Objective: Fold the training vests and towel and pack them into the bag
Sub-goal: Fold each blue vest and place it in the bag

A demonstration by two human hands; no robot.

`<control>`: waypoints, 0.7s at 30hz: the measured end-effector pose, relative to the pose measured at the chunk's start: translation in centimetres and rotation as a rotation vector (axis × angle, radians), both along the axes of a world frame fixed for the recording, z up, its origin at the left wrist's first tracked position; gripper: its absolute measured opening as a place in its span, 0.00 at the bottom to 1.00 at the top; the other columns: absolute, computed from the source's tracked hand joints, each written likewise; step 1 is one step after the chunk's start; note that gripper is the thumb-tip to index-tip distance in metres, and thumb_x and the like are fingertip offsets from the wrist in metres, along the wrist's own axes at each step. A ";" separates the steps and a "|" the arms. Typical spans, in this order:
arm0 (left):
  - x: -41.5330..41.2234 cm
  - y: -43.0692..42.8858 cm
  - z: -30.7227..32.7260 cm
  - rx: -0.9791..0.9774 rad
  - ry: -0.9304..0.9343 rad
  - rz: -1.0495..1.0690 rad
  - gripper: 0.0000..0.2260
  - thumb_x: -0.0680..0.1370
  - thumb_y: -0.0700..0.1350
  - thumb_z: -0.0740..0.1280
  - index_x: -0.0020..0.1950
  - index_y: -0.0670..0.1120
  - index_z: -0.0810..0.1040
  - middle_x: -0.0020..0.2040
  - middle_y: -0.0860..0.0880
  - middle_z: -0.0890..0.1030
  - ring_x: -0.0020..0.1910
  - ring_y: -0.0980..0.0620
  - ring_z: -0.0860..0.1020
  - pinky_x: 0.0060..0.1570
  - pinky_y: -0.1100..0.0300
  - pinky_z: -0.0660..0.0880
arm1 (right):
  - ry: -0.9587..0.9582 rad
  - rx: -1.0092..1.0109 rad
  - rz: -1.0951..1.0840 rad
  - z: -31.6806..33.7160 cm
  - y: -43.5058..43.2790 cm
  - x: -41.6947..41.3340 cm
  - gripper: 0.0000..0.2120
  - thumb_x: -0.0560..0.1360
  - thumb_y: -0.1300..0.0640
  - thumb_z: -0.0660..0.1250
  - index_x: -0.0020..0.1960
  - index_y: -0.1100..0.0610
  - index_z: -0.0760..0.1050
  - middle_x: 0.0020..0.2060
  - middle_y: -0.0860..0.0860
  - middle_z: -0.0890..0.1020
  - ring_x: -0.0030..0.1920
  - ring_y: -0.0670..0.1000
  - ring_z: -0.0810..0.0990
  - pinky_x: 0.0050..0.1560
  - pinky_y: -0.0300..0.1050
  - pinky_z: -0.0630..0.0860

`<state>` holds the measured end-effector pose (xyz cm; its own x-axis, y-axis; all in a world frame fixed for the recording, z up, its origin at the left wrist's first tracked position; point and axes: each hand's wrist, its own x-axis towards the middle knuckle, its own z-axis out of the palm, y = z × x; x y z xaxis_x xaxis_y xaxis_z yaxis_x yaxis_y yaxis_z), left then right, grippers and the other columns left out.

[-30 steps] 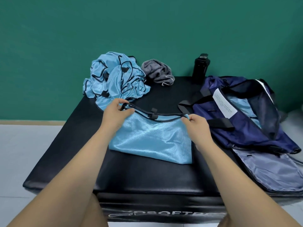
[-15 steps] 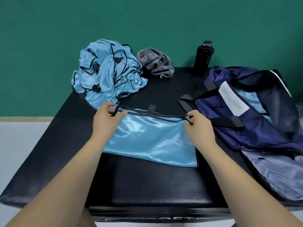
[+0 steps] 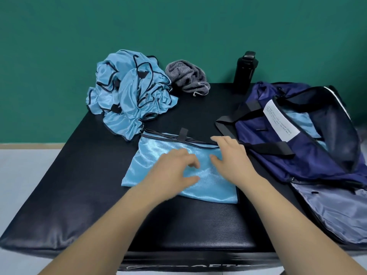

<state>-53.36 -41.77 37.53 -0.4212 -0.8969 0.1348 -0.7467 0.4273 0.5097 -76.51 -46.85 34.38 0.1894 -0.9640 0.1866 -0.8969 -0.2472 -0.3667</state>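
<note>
Resting on folded vest (image 3: 153, 165) at worktop (image 3: 79, 185) centre: left hand (image 3: 174, 171), grip released, fingers loose, blurred; right hand (image 3: 231, 158), grip released, fingers spread near black-trimmed edge. Behind: crumpled vest pile (image 3: 129, 96), grey towel (image 3: 186, 78), black bottle (image 3: 245, 72). Right of vest: open navy bag (image 3: 309, 155), blue fabric inside.

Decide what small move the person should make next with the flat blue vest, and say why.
Probably fold the vest in half, left edge over to the right. It lies flat but wide on the mat, the left hand and right hand are over it gripping nothing, and the open bag lies beside it.
</note>
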 end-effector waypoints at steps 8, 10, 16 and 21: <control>-4.6 2.3 -1.5 -0.036 -0.250 -0.254 0.15 0.73 0.61 0.76 0.56 0.57 0.80 0.53 0.57 0.74 0.55 0.53 0.72 0.58 0.53 0.69 | 0.006 0.045 -0.063 -1.0 -1.0 -0.3 0.22 0.82 0.49 0.66 0.75 0.49 0.71 0.64 0.49 0.76 0.66 0.55 0.73 0.68 0.55 0.65; -4.8 2.4 -1.4 -0.056 -0.269 -0.270 0.11 0.74 0.56 0.75 0.53 0.56 0.81 0.51 0.56 0.75 0.53 0.51 0.73 0.56 0.52 0.70 | 0.019 0.033 -0.086 -0.9 -1.1 -0.5 0.20 0.81 0.50 0.66 0.73 0.49 0.73 0.60 0.49 0.77 0.63 0.56 0.73 0.66 0.55 0.66; -4.5 2.9 -0.9 -0.006 -0.304 -0.255 0.03 0.76 0.49 0.71 0.47 0.53 0.79 0.47 0.55 0.76 0.46 0.55 0.70 0.47 0.63 0.67 | 0.012 0.107 -0.104 0.1 -0.8 -1.1 0.13 0.78 0.53 0.67 0.62 0.47 0.75 0.52 0.47 0.81 0.56 0.56 0.77 0.59 0.54 0.69; -0.7 3.3 0.9 0.270 -0.247 -0.134 0.05 0.73 0.48 0.73 0.43 0.52 0.77 0.45 0.56 0.80 0.46 0.56 0.77 0.47 0.56 0.77 | -0.024 0.336 -0.119 2.4 1.5 -1.1 0.13 0.75 0.51 0.70 0.53 0.49 0.67 0.42 0.48 0.81 0.44 0.54 0.81 0.47 0.53 0.79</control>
